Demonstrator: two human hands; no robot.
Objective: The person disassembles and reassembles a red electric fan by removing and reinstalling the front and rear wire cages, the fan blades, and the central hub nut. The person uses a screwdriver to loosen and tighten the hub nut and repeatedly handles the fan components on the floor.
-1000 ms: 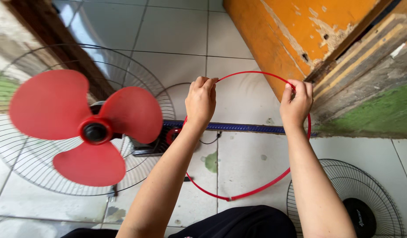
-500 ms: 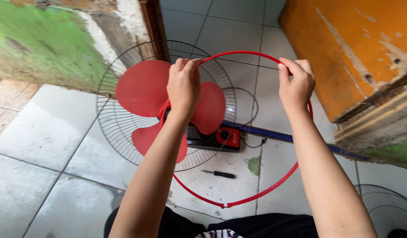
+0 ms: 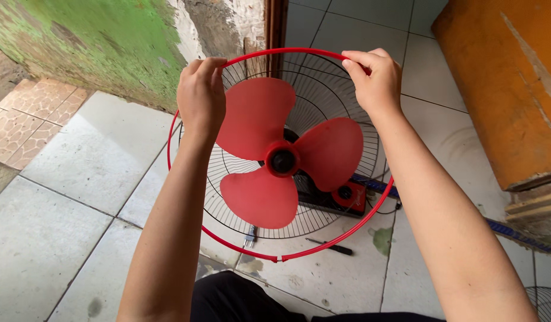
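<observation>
Both my hands hold a thin red plastic ring (image 3: 287, 257) up in front of me. My left hand (image 3: 201, 95) grips its upper left arc and my right hand (image 3: 375, 79) grips its upper right arc. Seen through the ring, a fan lies on the tiled floor with three red blades (image 3: 284, 156) and a black wire rear grille (image 3: 338, 83) behind them. The fan's black and red motor base (image 3: 341, 197) pokes out at the lower right of the blades. The ring roughly frames the grille.
A black screwdriver (image 3: 330, 246) lies on the tiles below the fan. An orange panel (image 3: 508, 89) stands at the right, a green mossy wall (image 3: 90, 42) at the left. Another wire grille (image 3: 547, 301) shows at the bottom right corner. A blue bar (image 3: 520, 235) runs along the floor.
My view and both hands have swung left and the red ring has come over the fan, so the blades now sit inside the ring instead of to its left.
</observation>
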